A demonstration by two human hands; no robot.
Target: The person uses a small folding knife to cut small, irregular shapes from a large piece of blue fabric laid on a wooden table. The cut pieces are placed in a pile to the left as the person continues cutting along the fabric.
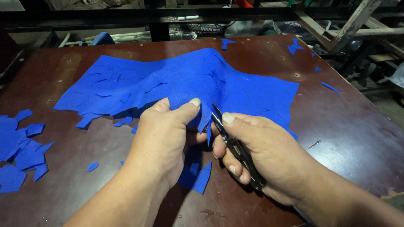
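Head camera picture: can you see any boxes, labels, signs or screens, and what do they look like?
Printed sheet or bag: behind the table's far edge, top centre; pale grey, crumpled, with dark lettering.
No boxes, signs or screens show.

Showing 1 big blue fabric sheet [181, 84], 1 pr snips [235, 145], 2 hands, approx. a dozen+ blue scraps [21, 147] lying at 9 o'clock, 1 table [349, 134].

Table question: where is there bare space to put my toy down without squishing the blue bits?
The table is bare right of the blue fabric sheet, and along the front-left edge. Crowded: the cut scraps at left, and the middle, where left hand and right hand work with snips.
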